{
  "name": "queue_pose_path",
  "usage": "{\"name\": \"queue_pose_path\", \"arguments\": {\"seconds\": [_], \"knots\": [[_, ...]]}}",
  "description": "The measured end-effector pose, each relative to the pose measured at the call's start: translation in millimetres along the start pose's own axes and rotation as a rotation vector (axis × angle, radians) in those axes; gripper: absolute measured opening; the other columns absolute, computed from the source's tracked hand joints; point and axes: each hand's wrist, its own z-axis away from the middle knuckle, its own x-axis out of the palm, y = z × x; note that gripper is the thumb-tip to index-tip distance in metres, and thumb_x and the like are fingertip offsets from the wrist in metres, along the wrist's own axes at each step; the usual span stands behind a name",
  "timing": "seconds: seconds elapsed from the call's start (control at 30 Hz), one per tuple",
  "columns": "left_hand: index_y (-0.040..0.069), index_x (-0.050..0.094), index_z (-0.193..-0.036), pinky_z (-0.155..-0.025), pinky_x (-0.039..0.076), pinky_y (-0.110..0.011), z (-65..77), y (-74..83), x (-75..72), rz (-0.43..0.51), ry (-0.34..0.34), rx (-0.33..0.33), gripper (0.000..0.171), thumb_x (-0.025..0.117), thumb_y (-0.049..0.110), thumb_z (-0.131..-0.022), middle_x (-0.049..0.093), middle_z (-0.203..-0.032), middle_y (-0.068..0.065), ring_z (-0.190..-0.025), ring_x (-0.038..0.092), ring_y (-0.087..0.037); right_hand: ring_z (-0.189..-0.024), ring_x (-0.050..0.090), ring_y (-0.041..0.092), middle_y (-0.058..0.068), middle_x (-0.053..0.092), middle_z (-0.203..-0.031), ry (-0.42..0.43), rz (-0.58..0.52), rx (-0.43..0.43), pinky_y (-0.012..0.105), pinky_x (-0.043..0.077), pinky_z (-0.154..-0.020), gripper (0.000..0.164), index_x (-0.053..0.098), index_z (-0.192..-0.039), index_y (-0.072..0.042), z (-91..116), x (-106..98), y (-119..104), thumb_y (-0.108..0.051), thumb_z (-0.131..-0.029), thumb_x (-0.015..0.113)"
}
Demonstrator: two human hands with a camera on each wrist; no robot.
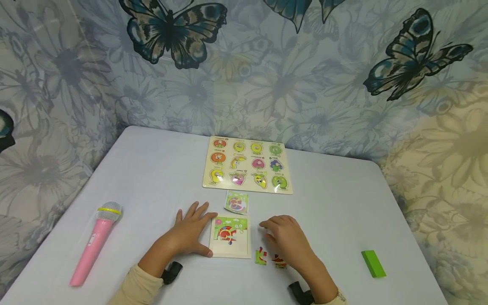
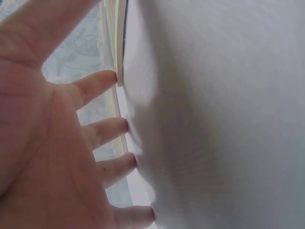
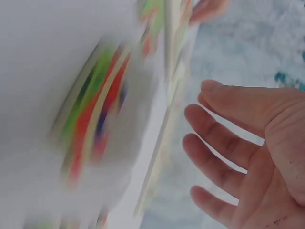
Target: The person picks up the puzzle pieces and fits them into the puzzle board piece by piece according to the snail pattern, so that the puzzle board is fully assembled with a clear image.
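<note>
A square puzzle board [image 1: 230,250] with a partly filled snail picture lies on the white table. My left hand [image 1: 188,233] spreads its fingers along the board's left side, index fingertip and thumb right at the edge; in the left wrist view the spread fingers [image 2: 97,88] reach down to the table. My right hand [image 1: 287,238] hangs to the right of the board, its fingers loosely bent, nothing between them in the right wrist view. Below it lie a green-and-red puzzle piece [image 1: 261,256] and another red, green and brown piece [image 1: 279,262], partly covered by the hand.
A small snail picture card [image 1: 237,202] lies just beyond the board. Behind it is a larger wooden board [image 1: 248,165] with fruit pictures. A pink toy microphone [image 1: 95,243] lies at left, a green block [image 1: 373,263] at right. Patterned walls [image 1: 286,84] border the table.
</note>
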Motion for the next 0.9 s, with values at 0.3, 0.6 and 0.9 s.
{"name": "queue_pose_path", "arguments": {"seconds": [0.3, 0.6, 0.9], "knots": [[0.018, 0.046, -0.143, -0.105, 0.008, -0.077, -5.1, -0.6, 4.3, -0.011, 0.004, 0.002, 0.102, 0.092, 0.042, -0.056, 0.022, -0.16, -0.015, -0.147, 0.009, -0.043, -0.097, 0.066, 0.021, -0.002, 0.072, -0.096, -0.017, 0.022, 0.164, 0.046, 0.047, -0.094, 0.028, 0.074, -0.099, -0.012, 39.1, -10.4, 49.2, -0.011, -0.072, 0.084], [0.016, 0.045, -0.143, -0.102, 0.009, -0.079, -0.3, -9.1, 3.9, -0.023, 0.025, -0.001, 0.103, 0.092, 0.044, -0.056, 0.022, -0.159, -0.018, -0.146, 0.01, -0.046, -0.099, 0.065, 0.025, 0.001, 0.072, -0.1, -0.099, -0.019, 0.267, 0.049, 0.05, -0.089, 0.032, 0.074, -0.101, -0.011, 50.2, -12.9, 64.0, -0.011, -0.071, 0.084], [0.017, 0.045, -0.144, -0.103, 0.007, -0.078, -3.8, -3.2, 4.1, 0.008, 0.006, 0.014, 0.101, 0.091, 0.042, -0.058, 0.021, -0.16, -0.016, -0.147, 0.007, -0.045, -0.098, 0.066, 0.023, 0.0, 0.071, -0.102, -0.113, -0.037, 0.288, 0.043, 0.053, -0.086, 0.033, 0.073, -0.101, -0.012, 60.1, -8.6, 71.5, -0.008, -0.071, 0.084]]}}
